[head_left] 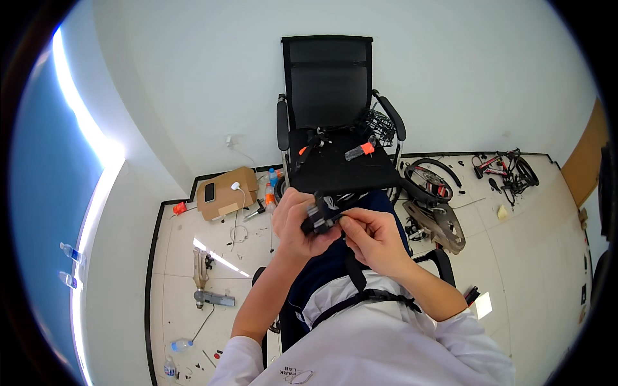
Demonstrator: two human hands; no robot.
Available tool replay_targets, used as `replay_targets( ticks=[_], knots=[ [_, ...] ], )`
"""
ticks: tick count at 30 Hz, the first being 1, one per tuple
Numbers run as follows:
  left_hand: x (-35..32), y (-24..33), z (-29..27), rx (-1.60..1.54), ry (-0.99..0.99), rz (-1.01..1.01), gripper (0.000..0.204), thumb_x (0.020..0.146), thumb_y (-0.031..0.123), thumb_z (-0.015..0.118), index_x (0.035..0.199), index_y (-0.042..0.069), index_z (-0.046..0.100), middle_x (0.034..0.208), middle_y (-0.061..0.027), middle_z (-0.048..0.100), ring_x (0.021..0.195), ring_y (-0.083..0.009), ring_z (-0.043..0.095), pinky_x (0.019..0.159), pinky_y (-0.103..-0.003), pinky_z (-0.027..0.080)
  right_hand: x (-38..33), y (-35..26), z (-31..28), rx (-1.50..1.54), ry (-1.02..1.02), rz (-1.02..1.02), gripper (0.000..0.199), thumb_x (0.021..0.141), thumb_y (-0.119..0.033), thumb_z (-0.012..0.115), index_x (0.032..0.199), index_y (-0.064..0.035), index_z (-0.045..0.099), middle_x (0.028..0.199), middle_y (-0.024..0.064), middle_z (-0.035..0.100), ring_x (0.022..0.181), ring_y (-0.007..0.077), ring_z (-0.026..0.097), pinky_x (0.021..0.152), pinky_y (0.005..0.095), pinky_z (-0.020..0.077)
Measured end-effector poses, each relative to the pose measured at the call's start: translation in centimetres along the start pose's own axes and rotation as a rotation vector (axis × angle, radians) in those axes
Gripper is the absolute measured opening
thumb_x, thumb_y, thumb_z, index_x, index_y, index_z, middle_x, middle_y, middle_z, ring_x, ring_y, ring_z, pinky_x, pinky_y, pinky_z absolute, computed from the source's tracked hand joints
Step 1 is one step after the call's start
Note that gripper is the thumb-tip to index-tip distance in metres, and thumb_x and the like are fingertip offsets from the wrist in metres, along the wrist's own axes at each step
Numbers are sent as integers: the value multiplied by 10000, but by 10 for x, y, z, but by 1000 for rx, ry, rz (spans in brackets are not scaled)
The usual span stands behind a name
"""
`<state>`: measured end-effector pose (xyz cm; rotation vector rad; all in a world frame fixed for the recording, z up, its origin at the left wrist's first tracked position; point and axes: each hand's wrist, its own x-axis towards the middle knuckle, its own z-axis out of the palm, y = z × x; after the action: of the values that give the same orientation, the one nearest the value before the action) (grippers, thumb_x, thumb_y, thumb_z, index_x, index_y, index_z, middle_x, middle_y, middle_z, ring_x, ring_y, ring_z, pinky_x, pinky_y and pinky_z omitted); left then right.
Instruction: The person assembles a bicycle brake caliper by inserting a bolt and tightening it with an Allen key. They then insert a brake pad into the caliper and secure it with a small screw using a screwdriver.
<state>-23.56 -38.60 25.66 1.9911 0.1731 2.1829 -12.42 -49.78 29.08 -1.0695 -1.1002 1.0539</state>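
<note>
My left hand (295,222) is closed around a small black part with grey metal pieces (320,215), held above my lap. What kind of part it is, I cannot make out. My right hand (374,239) comes in from the other side, with thumb and forefinger pinched on the part's right edge. My fingers cover much of the part. Straight ahead, a black mesh office chair (328,83) faces me. On its seat lie a black tool-like object (313,145) and a grey object with an orange end (360,151).
On the left floor are a cardboard sheet (226,206) with a phone (210,192), a cordless power tool (212,298) and bottles (182,345). To the right lie a wheel (430,180), a muddy grey-brown part (450,228) and a red-and-black bicycle frame (496,168). A black wire basket (381,127) sits by the chair's armrest.
</note>
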Motion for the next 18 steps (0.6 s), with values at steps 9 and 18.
replay_targets(
  ticks=[9,18],
  knots=[
    [10,27,18,-639,-123,-1292,533,980,528,437,815,41,576,642,-12,541,536,-56,481,502,-206,369,8,7,5,-599,-102,-704,120,867,-51,646,960,25,650,612,95,584,478,127,501,477,242,400],
    [17,28,6,-672,-98,-1250,547,997,520,388,828,41,591,635,-3,541,541,-58,491,496,-208,369,-2,-14,-19,-426,-169,-260,153,965,-114,502,886,5,558,565,6,504,468,56,402,467,228,324]
  ],
)
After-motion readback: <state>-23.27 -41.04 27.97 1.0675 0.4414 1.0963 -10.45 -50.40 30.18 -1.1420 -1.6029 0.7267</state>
